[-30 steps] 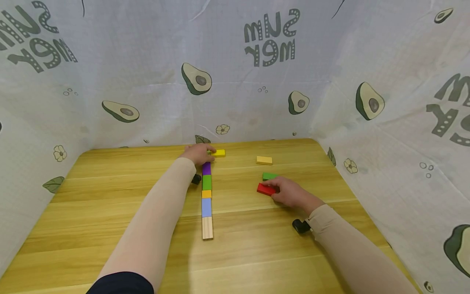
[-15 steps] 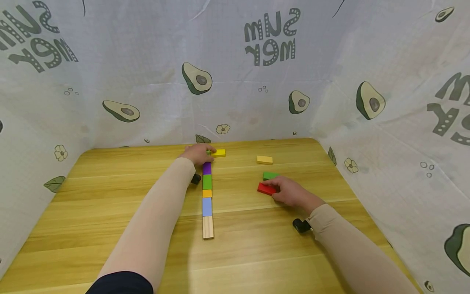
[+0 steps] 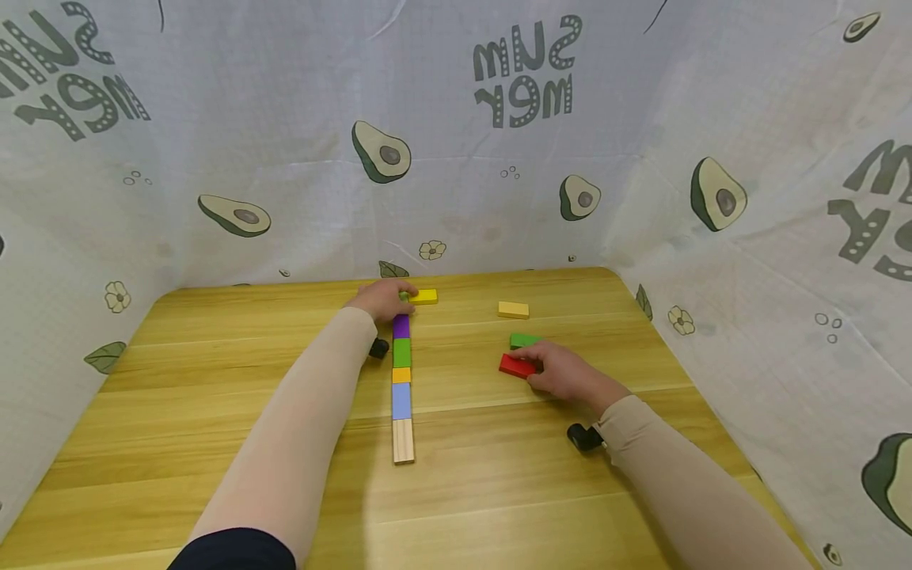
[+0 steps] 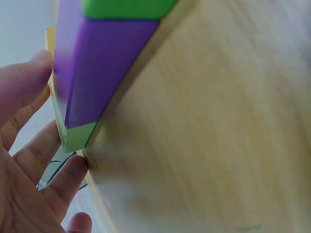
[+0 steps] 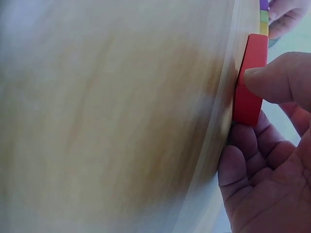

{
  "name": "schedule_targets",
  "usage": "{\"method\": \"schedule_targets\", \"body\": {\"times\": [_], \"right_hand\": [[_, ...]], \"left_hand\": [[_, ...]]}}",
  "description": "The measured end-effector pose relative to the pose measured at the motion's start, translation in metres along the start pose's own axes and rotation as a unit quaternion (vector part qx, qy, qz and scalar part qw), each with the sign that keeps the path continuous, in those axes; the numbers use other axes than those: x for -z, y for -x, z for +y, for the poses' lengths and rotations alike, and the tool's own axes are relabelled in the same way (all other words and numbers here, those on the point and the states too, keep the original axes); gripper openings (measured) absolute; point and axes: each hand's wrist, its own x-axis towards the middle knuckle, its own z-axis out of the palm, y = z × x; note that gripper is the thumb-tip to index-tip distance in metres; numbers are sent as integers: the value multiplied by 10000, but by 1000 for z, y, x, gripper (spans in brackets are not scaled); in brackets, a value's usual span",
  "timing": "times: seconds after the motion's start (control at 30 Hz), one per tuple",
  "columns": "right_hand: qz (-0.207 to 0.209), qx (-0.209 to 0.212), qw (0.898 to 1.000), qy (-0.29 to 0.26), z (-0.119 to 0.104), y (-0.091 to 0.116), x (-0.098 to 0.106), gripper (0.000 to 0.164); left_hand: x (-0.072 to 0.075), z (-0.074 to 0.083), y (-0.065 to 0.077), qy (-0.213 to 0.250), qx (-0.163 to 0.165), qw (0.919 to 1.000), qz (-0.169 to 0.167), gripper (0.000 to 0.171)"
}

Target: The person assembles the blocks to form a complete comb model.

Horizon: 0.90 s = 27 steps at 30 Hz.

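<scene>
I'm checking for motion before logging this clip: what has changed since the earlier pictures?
Nothing visibly changed. The right hand still holds the red block; the left hand stays at the far end of the block row; the row and pale yellow block lie as before.

My left hand (image 3: 382, 301) showed beyond a smooth, close-fitting beige sleeve (image 3: 306, 419), met higher up by the curved hem of a dark navy sleeve (image 3: 238, 549). My right hand (image 3: 566, 374) had a matching beige sleeve (image 3: 698, 483), creased at its cuff. A stubby black wrist camera (image 3: 380, 348) jutted out beside each cuff.
</scene>
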Motion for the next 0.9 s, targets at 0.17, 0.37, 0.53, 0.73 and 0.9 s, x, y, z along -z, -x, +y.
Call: {"method": "schedule_targets", "body": {"times": [0.17,0.37,0.53,0.73,0.9], "right_hand": [[-25,-29,10000,30,0,-1,-1,57],[-73,-95,9999,-37,0,-1,-1,56],[-144,-176,9995,-199,-3,0,1,57],[-134,-125,9996,-201,-2,0,1,58],[-126,-106,9997,-200,-1,-2,1,58]], "left_hand": [[0,-6,3,92,-89,9999,2,50],[0,-15,15,541,-66,9985,-45,57],[-1,-23,31,782,-80,9969,-67,63],[-4,-30,47,928,-235,9952,-178,69],[-9,-34,60,988,-257,9943,-310,75]]}}
